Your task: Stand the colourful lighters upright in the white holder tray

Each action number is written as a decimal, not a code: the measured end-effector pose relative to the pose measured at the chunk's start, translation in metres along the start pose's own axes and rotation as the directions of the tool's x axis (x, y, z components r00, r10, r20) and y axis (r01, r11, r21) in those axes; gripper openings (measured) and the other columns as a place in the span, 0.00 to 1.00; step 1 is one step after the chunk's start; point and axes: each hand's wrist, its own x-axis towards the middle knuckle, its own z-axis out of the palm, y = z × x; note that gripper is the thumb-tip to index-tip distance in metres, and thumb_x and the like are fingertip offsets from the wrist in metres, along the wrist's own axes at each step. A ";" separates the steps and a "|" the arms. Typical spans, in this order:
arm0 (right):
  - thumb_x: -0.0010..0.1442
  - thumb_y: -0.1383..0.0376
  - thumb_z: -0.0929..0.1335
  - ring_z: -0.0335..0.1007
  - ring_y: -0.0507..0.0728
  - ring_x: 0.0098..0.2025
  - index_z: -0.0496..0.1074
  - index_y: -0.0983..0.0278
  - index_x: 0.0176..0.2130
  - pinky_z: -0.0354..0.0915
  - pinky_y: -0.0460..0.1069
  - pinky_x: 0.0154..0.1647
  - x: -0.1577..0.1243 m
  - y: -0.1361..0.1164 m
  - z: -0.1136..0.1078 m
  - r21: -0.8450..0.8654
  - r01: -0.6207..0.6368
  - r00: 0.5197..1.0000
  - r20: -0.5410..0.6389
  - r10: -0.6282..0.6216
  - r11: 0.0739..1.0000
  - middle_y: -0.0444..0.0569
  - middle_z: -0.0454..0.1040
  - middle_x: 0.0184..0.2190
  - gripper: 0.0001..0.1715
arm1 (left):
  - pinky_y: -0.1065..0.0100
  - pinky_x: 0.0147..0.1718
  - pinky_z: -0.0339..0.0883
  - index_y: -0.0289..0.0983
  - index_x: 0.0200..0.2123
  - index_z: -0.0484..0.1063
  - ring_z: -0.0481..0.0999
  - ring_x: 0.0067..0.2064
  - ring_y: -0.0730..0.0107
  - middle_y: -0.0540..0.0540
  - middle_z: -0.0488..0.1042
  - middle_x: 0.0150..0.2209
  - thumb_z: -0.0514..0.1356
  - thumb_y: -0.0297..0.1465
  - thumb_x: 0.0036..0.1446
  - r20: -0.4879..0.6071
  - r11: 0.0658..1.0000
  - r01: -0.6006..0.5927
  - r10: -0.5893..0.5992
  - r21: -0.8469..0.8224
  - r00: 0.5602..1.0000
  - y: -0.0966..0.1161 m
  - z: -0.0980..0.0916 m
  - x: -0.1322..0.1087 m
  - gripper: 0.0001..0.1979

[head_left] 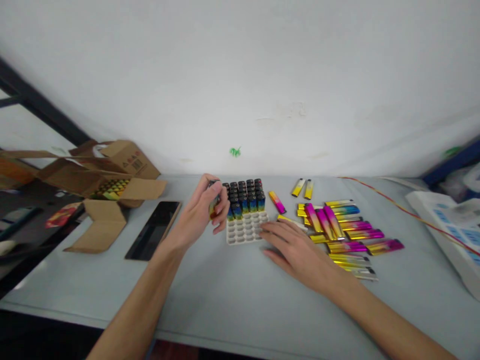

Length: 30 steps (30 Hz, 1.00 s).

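Note:
A white slotted tray (pixel 243 231) lies on the pale table, its far rows filled with upright lighters (pixel 245 197) and its near rows bare. My left hand (pixel 204 210) is closed around a lighter (pixel 213 205) at the tray's left edge. My right hand (pixel 294 247) lies flat with fingers stretched out, touching the tray's right side. Beside it is a loose heap of yellow, pink and blue lighters (pixel 345 227) lying flat.
An open cardboard box (pixel 108 175) holding more lighters stands at the left, with a dark phone-like slab (pixel 153 230) in front of it. A white device (pixel 450 225) and an orange cable (pixel 393 202) are at the right. The wall is close behind.

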 end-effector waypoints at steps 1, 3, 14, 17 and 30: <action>0.69 0.66 0.69 0.73 0.63 0.61 0.74 0.61 0.58 0.66 0.67 0.67 0.000 0.000 0.000 -0.004 0.001 1.000 0.003 -0.001 1.000 0.56 0.77 0.58 0.19 | 0.74 0.19 0.66 0.42 0.38 0.62 0.67 0.21 0.77 0.57 0.66 0.26 0.57 0.43 0.70 -0.011 0.996 -0.067 0.068 0.062 0.998 -0.001 0.000 0.000 0.12; 0.70 0.67 0.68 0.73 0.62 0.61 0.74 0.61 0.57 0.64 0.67 0.69 0.000 -0.001 0.001 -0.014 0.000 1.000 0.012 0.000 1.000 0.56 0.77 0.58 0.17 | 0.69 0.31 0.73 0.40 0.39 0.68 0.75 0.31 0.72 0.51 0.73 0.33 0.59 0.41 0.70 -0.027 0.950 -0.211 0.223 0.232 0.974 -0.001 0.002 0.000 0.11; 0.70 0.65 0.69 0.73 0.62 0.62 0.74 0.63 0.58 0.64 0.63 0.70 0.002 -0.003 -0.001 -0.039 -0.033 0.998 0.060 0.035 0.999 0.56 0.76 0.60 0.18 | 0.62 0.46 0.68 0.39 0.41 0.81 0.76 0.42 0.62 0.45 0.84 0.40 0.68 0.34 0.63 0.275 0.417 -0.446 0.410 0.791 0.870 -0.019 0.005 0.006 0.06; 0.69 0.67 0.70 0.74 0.62 0.61 0.74 0.64 0.58 0.66 0.61 0.68 0.002 -0.004 -0.001 -0.050 -0.027 0.998 0.056 0.030 0.998 0.57 0.76 0.60 0.19 | 0.62 0.44 0.68 0.40 0.42 0.80 0.74 0.40 0.61 0.46 0.84 0.38 0.67 0.35 0.63 0.296 0.349 -0.429 0.374 0.833 0.879 -0.028 -0.001 0.010 0.06; 0.72 0.64 0.68 0.74 0.61 0.58 0.73 0.63 0.58 0.67 0.61 0.65 0.001 0.004 -0.003 -0.004 0.001 1.000 0.007 -0.001 1.000 0.54 0.77 0.57 0.17 | 0.62 0.42 0.70 0.37 0.45 0.78 0.72 0.42 0.59 0.45 0.78 0.34 0.64 0.33 0.66 0.446 0.089 -0.492 0.309 0.866 0.840 -0.036 -0.008 0.014 0.07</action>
